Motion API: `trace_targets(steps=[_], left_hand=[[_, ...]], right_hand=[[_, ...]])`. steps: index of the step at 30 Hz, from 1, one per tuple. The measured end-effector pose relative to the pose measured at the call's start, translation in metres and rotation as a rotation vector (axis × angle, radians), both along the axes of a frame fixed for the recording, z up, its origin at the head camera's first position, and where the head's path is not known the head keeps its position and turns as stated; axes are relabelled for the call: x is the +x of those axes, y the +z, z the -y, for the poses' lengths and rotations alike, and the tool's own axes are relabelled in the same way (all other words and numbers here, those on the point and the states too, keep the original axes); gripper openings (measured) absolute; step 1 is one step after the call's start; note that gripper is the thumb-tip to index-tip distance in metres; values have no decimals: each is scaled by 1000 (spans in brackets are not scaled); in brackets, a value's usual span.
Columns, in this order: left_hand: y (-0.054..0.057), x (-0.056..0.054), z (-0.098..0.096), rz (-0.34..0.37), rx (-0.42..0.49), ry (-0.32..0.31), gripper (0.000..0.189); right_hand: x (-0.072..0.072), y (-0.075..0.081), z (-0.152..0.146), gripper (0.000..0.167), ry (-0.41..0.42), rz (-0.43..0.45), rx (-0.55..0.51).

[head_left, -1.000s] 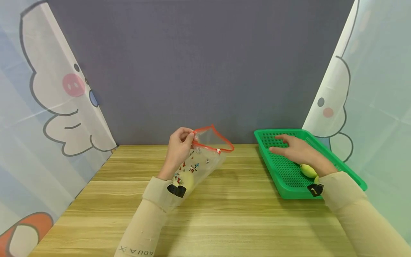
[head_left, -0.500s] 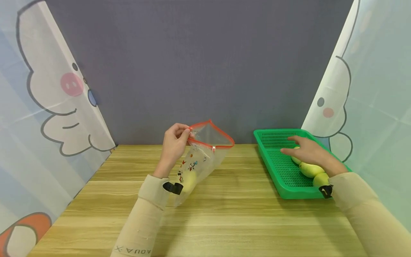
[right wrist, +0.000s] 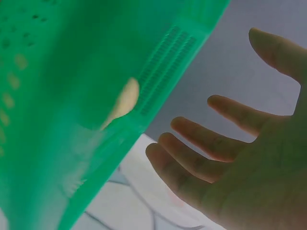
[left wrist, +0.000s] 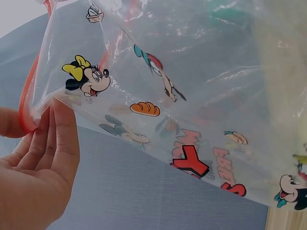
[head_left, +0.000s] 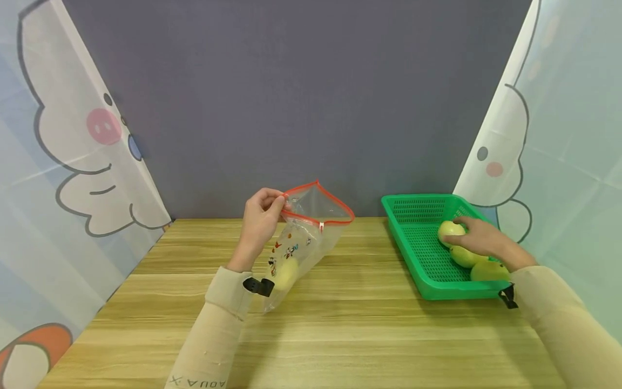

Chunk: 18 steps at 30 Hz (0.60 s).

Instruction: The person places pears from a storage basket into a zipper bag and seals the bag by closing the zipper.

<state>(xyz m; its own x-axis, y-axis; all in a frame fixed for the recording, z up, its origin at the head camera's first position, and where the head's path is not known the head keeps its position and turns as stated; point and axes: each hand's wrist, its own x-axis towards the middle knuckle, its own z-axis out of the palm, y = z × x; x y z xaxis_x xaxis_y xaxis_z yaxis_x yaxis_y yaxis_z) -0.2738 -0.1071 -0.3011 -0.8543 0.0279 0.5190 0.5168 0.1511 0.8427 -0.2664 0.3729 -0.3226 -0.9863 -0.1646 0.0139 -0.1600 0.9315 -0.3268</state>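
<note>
place: curtained-off booth [head_left: 184,108] | cartoon-print curtains [head_left: 573,135] | grey backdrop [head_left: 311,97] | wood-grain tabletop [head_left: 369,329]

Reads Y and S in red on the bag [left wrist: 192,112], near its lower edge in the left wrist view, among overlapping letters too muddled to tell. Shows X and A among dark letters on the left sleeve [head_left: 209,332], otherwise hard to make out.

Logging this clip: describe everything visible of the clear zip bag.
The bag looks like clear plastic, printed with cartoon figures and red letters. Its red-edged mouth gapes open, a white slider on the near edge. The left hand pinches its left corner, and it slants, bottom toward the lower left in the head view. A yellowish fruit lies inside, low down. Table contact is unclear.
</note>
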Motion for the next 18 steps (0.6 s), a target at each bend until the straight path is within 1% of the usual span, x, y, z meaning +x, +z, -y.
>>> trace_targets(steps=[5, 11, 18], left_hand=[[2, 2, 1, -10, 8, 10, 18], [1, 1, 1, -3, 14, 10, 17], [0, 1, 2, -2, 29, 13, 16]], right_hand=[[-1, -8, -14, 85, -15, 37, 29], [1, -17, -27, 92, -35, 126, 54], [2, -24, -32, 86, -28, 147, 52]])
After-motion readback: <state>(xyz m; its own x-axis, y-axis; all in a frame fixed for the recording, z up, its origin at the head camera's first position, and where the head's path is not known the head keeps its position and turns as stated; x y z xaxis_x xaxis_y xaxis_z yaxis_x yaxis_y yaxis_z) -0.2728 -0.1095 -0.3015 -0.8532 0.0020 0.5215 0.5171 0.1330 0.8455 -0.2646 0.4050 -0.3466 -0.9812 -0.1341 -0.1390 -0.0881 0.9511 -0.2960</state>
